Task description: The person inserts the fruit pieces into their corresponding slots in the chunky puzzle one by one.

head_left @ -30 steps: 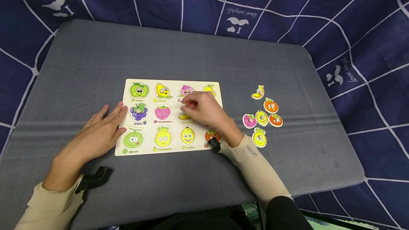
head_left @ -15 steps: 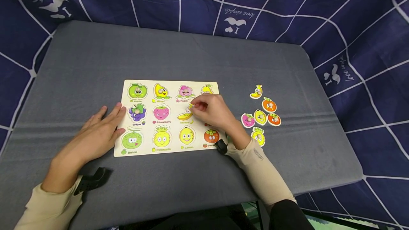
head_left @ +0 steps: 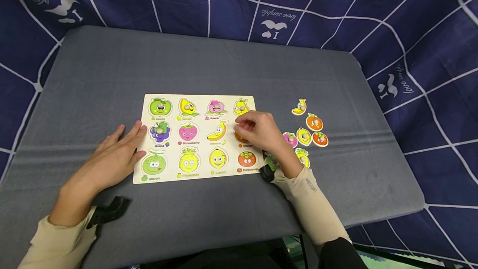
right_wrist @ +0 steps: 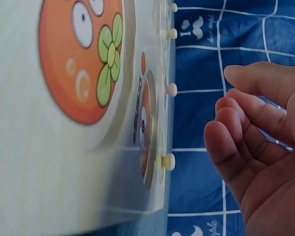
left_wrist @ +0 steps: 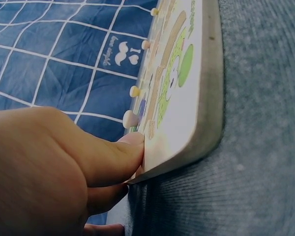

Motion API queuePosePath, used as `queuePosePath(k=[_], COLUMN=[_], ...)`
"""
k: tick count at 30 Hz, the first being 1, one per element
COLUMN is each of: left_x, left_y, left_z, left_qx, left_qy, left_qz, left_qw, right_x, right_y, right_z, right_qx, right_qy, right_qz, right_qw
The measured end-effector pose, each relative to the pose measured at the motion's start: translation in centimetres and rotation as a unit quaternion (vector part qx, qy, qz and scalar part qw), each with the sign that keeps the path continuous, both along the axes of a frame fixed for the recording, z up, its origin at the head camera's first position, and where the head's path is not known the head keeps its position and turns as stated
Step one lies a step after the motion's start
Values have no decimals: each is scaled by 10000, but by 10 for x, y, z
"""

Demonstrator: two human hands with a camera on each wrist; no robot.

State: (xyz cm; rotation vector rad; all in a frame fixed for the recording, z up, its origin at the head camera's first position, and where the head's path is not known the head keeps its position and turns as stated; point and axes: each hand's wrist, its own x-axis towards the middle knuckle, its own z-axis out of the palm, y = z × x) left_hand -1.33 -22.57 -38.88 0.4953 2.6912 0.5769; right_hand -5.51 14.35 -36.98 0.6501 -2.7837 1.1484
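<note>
A pale wooden fruit puzzle board [head_left: 201, 144] lies on the grey table. Knobbed apple [head_left: 160, 106], mango [head_left: 187, 107], peach [head_left: 215, 107], pear [head_left: 241, 107] and grape [head_left: 160, 132] pieces sit in it. My left hand [head_left: 117, 152] lies flat with fingers extended at the board's left edge; in the left wrist view the thumb [left_wrist: 113, 160] touches the board's corner. Over the orange picture [head_left: 240, 138] hovers my right hand [head_left: 259, 130]. The right wrist view shows its loosely bent fingers [right_wrist: 221, 142] holding nothing, apart from the board.
Right of the board lie loose banana [head_left: 299, 107], orange [head_left: 314, 123], persimmon [head_left: 320, 139], lemon [head_left: 304, 136], strawberry [head_left: 289, 139] and pineapple [head_left: 303, 159] pieces. A green piece [head_left: 271, 162] is partly hidden by the right wrist. A blue checked cloth [head_left: 231, 11] surrounds the table.
My right hand has moved right, from over the banana picture to over the orange picture, uncovering the pear and the banana picture. The left hand has stayed in place.
</note>
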Motion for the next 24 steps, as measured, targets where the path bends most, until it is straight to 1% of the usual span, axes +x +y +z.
queuePosePath(k=[8, 12, 24], left_x=[0, -1, -1], left_y=[1, 1, 0], left_z=[0, 0, 0], left_qx=[-6, -3, 10], left_qy=[37, 27, -1], left_qz=[32, 3, -27], left_qw=[10000, 10000, 10000], right_x=[5, 9, 16], right_y=[8, 13, 33], right_z=[0, 2, 1], right_qx=[-124, -168, -134], right_qy=[52, 0, 34], right_qz=[-70, -127, -436], right_qw=[9999, 9998, 9990])
